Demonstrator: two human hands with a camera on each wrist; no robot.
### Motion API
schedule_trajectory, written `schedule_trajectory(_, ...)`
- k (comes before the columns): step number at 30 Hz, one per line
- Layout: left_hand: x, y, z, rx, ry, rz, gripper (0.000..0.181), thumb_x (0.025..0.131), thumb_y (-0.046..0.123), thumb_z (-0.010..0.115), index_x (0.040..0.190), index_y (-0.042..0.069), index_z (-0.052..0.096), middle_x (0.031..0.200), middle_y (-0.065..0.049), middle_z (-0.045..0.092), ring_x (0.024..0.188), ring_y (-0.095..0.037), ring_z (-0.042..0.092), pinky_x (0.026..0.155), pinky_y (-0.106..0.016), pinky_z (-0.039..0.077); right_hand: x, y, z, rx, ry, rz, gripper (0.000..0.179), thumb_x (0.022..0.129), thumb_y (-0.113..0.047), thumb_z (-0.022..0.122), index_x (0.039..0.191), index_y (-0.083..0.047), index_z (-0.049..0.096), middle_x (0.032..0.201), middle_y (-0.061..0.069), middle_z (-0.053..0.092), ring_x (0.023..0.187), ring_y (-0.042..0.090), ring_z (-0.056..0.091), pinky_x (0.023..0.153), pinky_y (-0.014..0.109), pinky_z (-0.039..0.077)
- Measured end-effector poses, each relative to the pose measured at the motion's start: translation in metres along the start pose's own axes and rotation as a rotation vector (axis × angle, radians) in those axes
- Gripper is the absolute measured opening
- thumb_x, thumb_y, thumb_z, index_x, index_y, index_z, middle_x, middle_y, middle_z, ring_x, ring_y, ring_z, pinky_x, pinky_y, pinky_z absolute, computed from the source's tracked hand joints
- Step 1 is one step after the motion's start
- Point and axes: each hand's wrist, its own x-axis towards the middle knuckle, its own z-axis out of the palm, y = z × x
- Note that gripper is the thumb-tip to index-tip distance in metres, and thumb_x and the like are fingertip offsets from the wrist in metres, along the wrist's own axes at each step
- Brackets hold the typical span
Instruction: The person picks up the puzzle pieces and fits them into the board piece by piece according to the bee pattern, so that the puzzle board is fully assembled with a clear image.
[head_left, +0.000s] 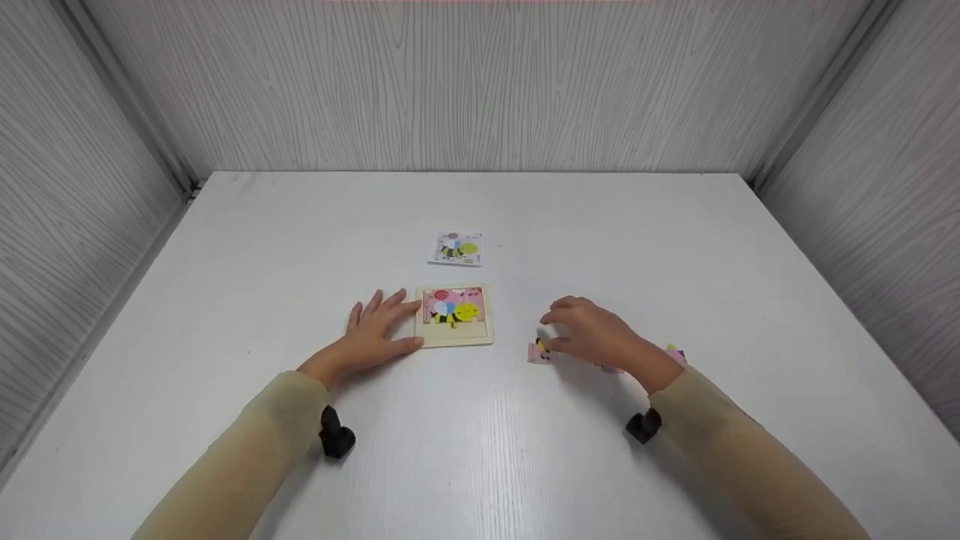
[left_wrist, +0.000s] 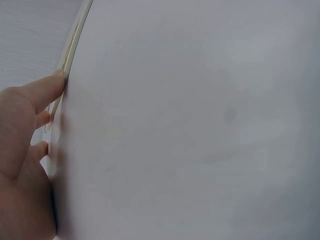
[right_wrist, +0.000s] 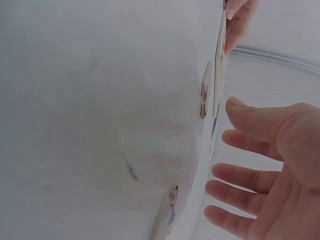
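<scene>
A wooden puzzle tray (head_left: 455, 335) lies flat in the middle of the table, its upper part filled with a bee picture and a bare strip along its bottom. My left hand (head_left: 373, 330) lies beside it with fingers spread, thumb and forefinger touching its left edge; the left wrist view shows the thumb (left_wrist: 47, 90) against the tray's rim. Above the table, my right hand (head_left: 600, 334) hovers over a pink puzzle piece (head_left: 535, 355) with black and yellow on it. In the right wrist view, its loosely bent fingers (right_wrist: 245, 175) stand apart from the piece (right_wrist: 205, 92) and hold nothing.
Behind the tray lies a square card (head_left: 457, 250) with a similar bee picture. More puzzle pieces lie under and beyond my right wrist, one partly hidden (head_left: 613, 369) and one to the right (head_left: 677, 355). Pale wood-grain panels (head_left: 480, 90) wall the table at the back and sides.
</scene>
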Motion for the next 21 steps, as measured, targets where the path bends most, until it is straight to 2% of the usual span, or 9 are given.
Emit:
schedule_trajectory(7,-0.001,-0.003,0.001,0.006,-0.002,-0.007,0.068,0.089,0.049,0.054,0.146,0.02,0.031,0.155,-0.007,0.01,0.14,-0.031,-0.009,0.105,-0.054,-0.014,-0.007,0.0,0.004,0.043,-0.044,-0.007,0.026,0.082,-0.015,0.071,0.105,-0.002,0.068,0.116,0.012,0.058,0.113,0.029,0.051,0.092,0.04,0.044)
schedule_trajectory(14,0.001,-0.001,0.0,-0.006,0.011,0.008,0.069,0.088,0.048,0.056,0.145,0.017,0.034,0.155,-0.01,0.011,0.14,-0.034,-0.008,0.105,-0.054,-0.013,-0.011,-0.001,0.008,0.03,-0.015,-0.032,0.021,0.078,-0.015,0.074,0.097,-0.005,0.07,0.112,0.012,0.058,0.11,0.03,0.052,0.09,0.042,0.044)
schedule_trajectory(21,0.002,-0.001,0.0,0.003,0.009,0.007,0.069,0.088,0.049,0.056,0.145,0.018,0.034,0.155,-0.01,0.011,0.14,-0.034,-0.008,0.105,-0.054,-0.013,-0.01,-0.004,0.013,0.014,0.008,0.005,0.023,0.077,-0.018,0.077,0.096,-0.006,0.07,0.112,0.009,0.059,0.111,0.029,0.051,0.091,0.042,0.044)
